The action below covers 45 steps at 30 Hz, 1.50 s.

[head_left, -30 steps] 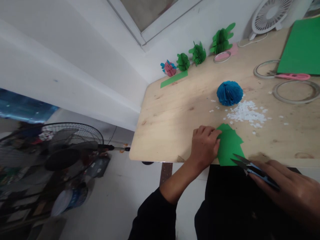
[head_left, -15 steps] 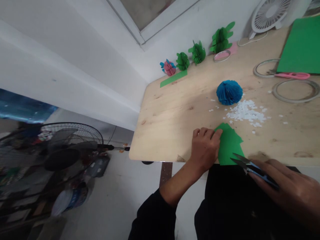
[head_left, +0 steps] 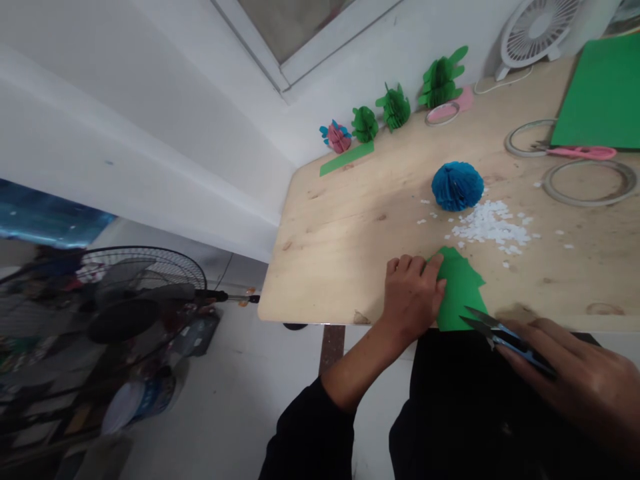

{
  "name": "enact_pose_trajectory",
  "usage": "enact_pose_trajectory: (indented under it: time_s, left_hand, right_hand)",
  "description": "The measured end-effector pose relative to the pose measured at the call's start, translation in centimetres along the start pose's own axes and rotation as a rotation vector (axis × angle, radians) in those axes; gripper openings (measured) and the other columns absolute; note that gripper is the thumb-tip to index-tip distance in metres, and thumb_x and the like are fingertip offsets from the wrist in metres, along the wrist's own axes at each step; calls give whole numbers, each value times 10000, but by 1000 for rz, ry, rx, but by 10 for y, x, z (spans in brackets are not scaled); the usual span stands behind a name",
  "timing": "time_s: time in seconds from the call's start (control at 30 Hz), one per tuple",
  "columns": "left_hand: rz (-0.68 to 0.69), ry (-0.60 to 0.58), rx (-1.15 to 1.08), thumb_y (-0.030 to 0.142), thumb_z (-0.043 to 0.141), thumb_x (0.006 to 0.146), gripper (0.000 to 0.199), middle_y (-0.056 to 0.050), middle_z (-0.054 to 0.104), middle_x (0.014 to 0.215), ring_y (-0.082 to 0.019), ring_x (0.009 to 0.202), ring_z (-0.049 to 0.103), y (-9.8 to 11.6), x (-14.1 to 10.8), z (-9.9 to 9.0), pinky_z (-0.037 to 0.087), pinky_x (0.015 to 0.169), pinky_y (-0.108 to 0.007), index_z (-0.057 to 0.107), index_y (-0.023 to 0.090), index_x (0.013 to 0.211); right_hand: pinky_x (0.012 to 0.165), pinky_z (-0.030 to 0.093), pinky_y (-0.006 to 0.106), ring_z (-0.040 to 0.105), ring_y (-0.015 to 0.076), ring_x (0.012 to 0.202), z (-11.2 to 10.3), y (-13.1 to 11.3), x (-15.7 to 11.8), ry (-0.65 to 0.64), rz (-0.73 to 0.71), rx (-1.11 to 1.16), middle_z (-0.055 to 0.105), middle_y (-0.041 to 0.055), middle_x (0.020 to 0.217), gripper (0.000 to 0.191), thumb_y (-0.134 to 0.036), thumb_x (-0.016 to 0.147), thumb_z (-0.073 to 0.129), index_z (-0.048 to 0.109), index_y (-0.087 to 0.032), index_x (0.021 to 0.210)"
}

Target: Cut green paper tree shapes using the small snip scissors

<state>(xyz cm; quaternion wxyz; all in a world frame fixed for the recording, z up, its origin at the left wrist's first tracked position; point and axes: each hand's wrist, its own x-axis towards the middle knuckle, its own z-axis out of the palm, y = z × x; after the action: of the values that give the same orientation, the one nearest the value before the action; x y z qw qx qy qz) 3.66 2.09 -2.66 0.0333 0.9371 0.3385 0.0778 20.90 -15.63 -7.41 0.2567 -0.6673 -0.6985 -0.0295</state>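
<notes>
My left hand (head_left: 411,293) is closed on the left edge of a green paper piece (head_left: 459,287) at the table's front edge. Small thread snips (head_left: 505,339) are in my right hand (head_left: 575,370), their blades parted over the lower right part of the green paper. Beyond the paper lies a heap of white paper bits (head_left: 493,223), with a blue honeycomb paper ball (head_left: 457,186) just behind it.
Green folded paper figures (head_left: 396,107) and a pink and blue one (head_left: 336,137) line the wall. Tape rings (head_left: 590,182), pink scissors (head_left: 583,153), green sheets (head_left: 603,93) and a white fan (head_left: 540,33) lie right. A floor fan (head_left: 145,293) stands left.
My left thumb now shows, stretched toward the green paper. The snips and my right hand have hardly moved.
</notes>
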Motion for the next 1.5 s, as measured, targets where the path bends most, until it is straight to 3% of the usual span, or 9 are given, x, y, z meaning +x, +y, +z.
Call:
enact_pose_trajectory:
  time_s: [0.1, 0.37, 0.57, 0.67, 0.87, 0.97, 1.13, 1.33, 1.5]
  left_hand:
    - [-8, -14, -4, 374, 507, 974, 377, -83, 660, 1016, -263, 1001, 548, 1, 2, 1, 404, 879, -417, 613, 198, 1291]
    - [3, 11, -52, 329, 505, 975, 311, -70, 669, 1064, -262, 1050, 543, 1, 0, -1, 401, 930, -441, 645, 234, 1236]
    - [14, 27, -35, 272, 565, 941, 230, -85, 656, 1139, -264, 1118, 536, 1, 0, -2, 418, 953, -445, 659, 213, 1142]
    - [-17, -4, -68, 228, 587, 921, 142, -70, 673, 1035, -245, 1051, 563, 0, 4, -1, 441, 913, -419, 663, 205, 1039]
    - [-139, -54, -264, 186, 560, 914, 90, -23, 711, 921, -210, 940, 617, -4, 13, -4, 458, 898, -393, 631, 218, 961]
    - [-201, -30, -423, 173, 536, 907, 81, -13, 708, 894, -188, 885, 641, -11, 15, -6, 472, 896, -378, 602, 214, 930]
    - [-279, -45, -766, 207, 534, 892, 35, -1, 681, 852, -155, 827, 648, -23, 12, -3, 502, 793, -300, 544, 220, 861]
    - [-209, -27, -959, 235, 524, 889, 63, 5, 608, 828, -144, 824, 606, -32, 4, -2, 485, 776, -283, 490, 214, 840]
    - [-194, -51, -1033, 266, 523, 898, 86, 33, 521, 768, -124, 737, 529, -36, 0, -4, 442, 715, -263, 467, 215, 855]
  right_hand:
    - [523, 605, 438, 761, 307, 712, 1, 0, -2, -1, 12, 27, 784, 94, 1048, 504, -339, 972, 284, 783, -275, 987]
    - [501, 602, 418, 764, 306, 697, -3, -1, 3, 8, -7, -15, 764, 135, 1131, 428, -348, 979, 374, 736, -182, 1137]
    - [449, 581, 350, 764, 280, 655, -9, -5, 11, 17, -38, -27, 791, 115, 1000, 437, -318, 984, 346, 766, -202, 1017]
    - [452, 578, 337, 774, 284, 717, -9, -4, 11, 19, -23, -59, 786, 108, 1003, 408, -341, 994, 369, 746, -199, 1056]
    - [578, 602, 370, 757, 253, 710, -7, 4, -3, 36, 18, 15, 786, 87, 1000, 396, -367, 980, 366, 740, -247, 1033]
    - [627, 594, 411, 754, 286, 832, -11, 9, -9, 54, 46, 33, 776, 105, 1046, 432, -454, 959, 345, 739, -280, 941]
    - [607, 577, 387, 747, 267, 858, -21, 17, -13, 14, 143, 15, 767, 69, 1080, 390, -452, 949, 396, 723, -305, 1102]
    - [653, 570, 407, 748, 266, 861, -30, 21, -6, 16, 97, 29, 772, 109, 1073, 436, -366, 976, 293, 693, -282, 1126]
    - [562, 554, 370, 752, 253, 794, -32, 25, 3, -31, 25, -18, 775, 99, 1073, 471, -249, 991, 268, 677, -270, 1224]
